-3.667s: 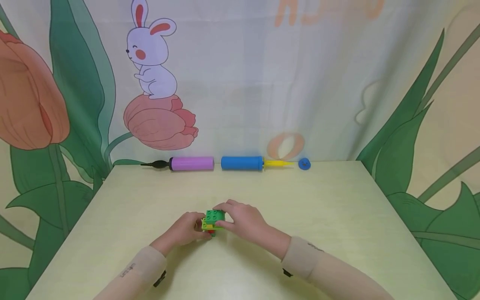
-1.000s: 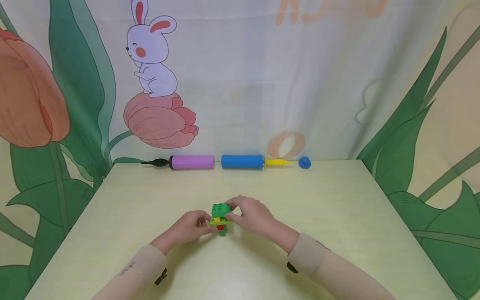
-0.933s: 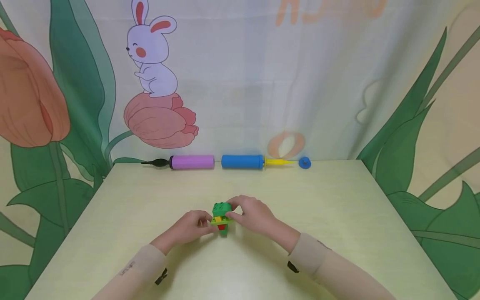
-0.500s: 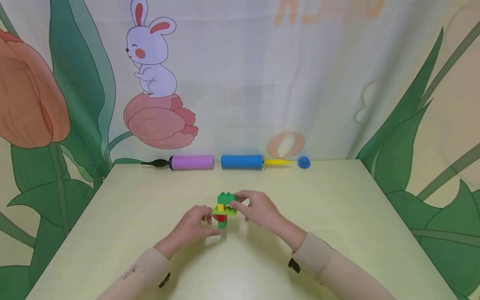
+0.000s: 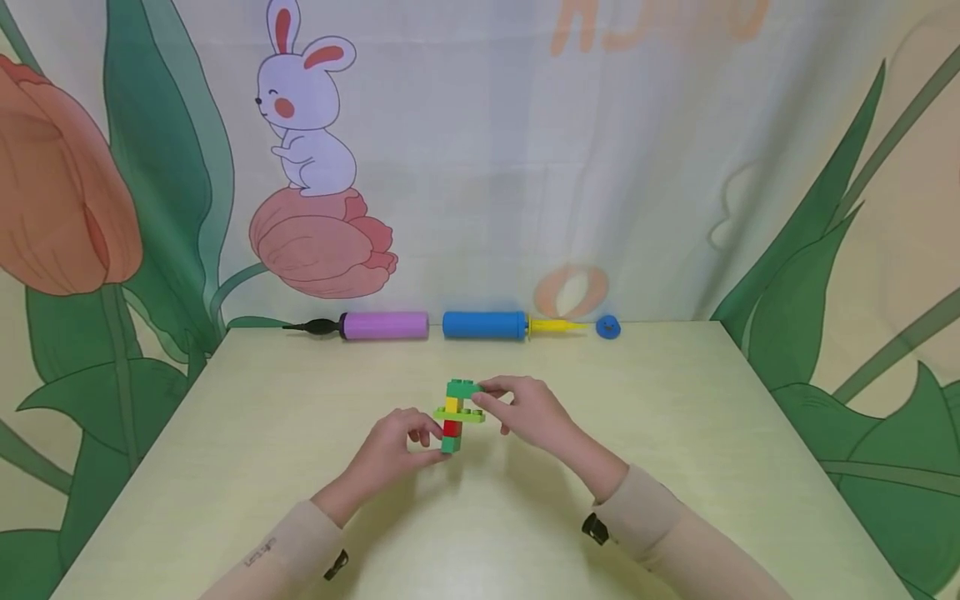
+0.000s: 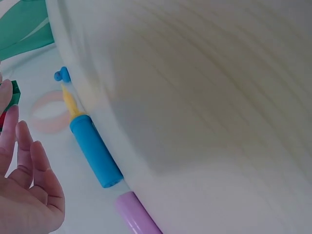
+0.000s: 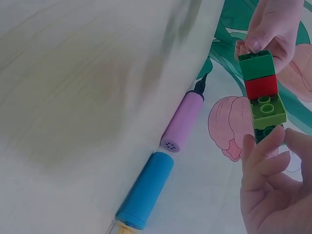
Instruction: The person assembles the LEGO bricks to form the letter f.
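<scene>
A small stack of toy building bricks is held between both hands over the table. Its top is a green brick (image 5: 463, 389), then a yellow brick (image 5: 453, 405), a lime plate (image 5: 460, 415), a red brick (image 5: 452, 428) and a bottom green brick (image 5: 450, 445). My left hand (image 5: 390, 446) pinches the bottom green brick between thumb and finger. With thumb and fingertips, my right hand (image 5: 528, 411) grips the right end of the top green brick. In the right wrist view the left hand (image 7: 275, 34) holds the far end of the stack. The yellow brick is hidden there.
Along the table's (image 5: 645, 433) back edge lie a purple balloon pump (image 5: 386, 326) with a black nozzle, a blue pump (image 5: 484, 325) with a yellow nozzle, and a small round blue piece (image 5: 608, 327). Behind hangs a printed curtain (image 5: 480, 167) with a rabbit and tulips.
The brick stack has moved right and away, and turned so its side faces the head camera. The left thumb and finger have shifted to its bottom brick. The right hand moved along with the top.
</scene>
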`<state>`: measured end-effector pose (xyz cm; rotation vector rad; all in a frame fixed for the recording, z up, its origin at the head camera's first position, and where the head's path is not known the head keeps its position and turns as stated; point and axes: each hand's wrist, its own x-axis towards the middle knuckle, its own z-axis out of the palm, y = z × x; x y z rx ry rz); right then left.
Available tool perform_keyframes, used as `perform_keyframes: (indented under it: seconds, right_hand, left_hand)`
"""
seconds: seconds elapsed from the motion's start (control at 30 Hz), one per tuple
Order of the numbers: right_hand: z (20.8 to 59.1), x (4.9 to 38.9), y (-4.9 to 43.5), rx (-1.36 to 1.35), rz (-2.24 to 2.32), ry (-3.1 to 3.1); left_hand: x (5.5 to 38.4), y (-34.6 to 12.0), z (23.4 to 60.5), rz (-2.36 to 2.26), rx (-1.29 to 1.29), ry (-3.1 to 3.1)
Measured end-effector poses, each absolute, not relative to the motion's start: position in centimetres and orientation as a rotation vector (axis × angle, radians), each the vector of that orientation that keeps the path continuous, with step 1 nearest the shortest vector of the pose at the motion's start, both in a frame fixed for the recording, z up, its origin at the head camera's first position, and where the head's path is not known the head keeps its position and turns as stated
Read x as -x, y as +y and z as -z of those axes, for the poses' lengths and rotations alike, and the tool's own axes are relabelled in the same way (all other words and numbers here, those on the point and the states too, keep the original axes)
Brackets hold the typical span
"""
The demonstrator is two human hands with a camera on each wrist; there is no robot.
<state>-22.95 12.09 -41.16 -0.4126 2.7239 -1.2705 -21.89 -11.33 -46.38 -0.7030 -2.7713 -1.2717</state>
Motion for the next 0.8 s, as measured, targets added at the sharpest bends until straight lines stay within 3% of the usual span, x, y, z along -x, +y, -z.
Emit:
perform_keyframes:
  seconds: [0.4,0.8]
  right_hand:
    - [42.3,23.2,13.0,0.395,1.435,2.643]
    - [43.6,24.0,13.8,0.4,1.268,2.64]
  left_hand:
    - [21.6,-10.7,45.9,1.19,0.65,-2.789]
    - [20.9,-9.5,46.1,1.092,0.636,-2.876]
